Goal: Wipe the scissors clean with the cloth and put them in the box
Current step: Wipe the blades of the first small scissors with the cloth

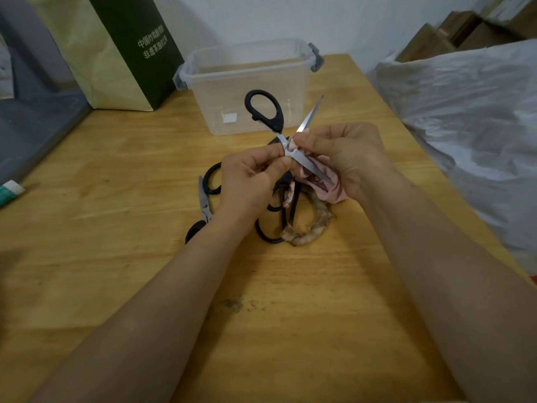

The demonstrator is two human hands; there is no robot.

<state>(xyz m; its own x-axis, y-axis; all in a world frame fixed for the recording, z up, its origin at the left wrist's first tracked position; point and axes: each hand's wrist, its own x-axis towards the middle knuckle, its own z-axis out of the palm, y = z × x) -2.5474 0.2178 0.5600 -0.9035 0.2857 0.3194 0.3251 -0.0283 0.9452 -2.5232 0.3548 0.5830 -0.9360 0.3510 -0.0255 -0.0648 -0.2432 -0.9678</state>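
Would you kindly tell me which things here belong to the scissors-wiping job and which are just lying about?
Job in hand: held scissors, pink cloth, clear box, left hand, right hand, other scissors lying flat (probably next).

Lying about: green paper bag, white plastic bag, cardboard boxes, braided ring, tube.

Illumination is dim, soft and even; the source cannot be determined. The wooden table point(122, 175) carries a warm yellow cast and shows only faint, diffuse shadows. The scissors point(278, 119) show a pale sheen along the raised blade, with no hard glare. Wide-angle distortion bows the table edges and stretches everything toward the lower corners. The left margin is blurred. Fine detail on the cloth point(331, 189) is smeared.
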